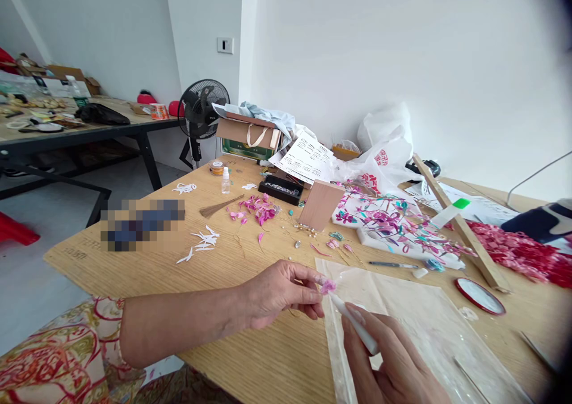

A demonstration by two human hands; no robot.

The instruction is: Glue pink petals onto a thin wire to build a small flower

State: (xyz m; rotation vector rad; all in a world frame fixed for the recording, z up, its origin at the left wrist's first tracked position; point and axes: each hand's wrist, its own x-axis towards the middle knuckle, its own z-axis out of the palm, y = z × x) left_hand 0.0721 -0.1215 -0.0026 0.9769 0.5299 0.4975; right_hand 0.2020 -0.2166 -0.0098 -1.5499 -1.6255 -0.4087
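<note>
Between the thumb and fingers of my left hand [286,291] is a small pink flower [328,286], held above the table. My right hand [388,350] grips a slim white applicator tube [361,328], its narrow tip pointing up at the flower, close under it; whether they touch I cannot tell. Beneath my right hand lies a clear plastic sheet [393,291]. Just beyond my left hand are loose pink petals [263,210], thin wires and small beads [306,230].
White petal strips [204,243], a spray bottle [226,181] and a black tray [280,188] stand farther left. Flower branches [397,219], a wooden bar [456,219], a red-rimmed round lid [480,295] and a pen [393,264] lie to the right. A fan [203,109] is behind.
</note>
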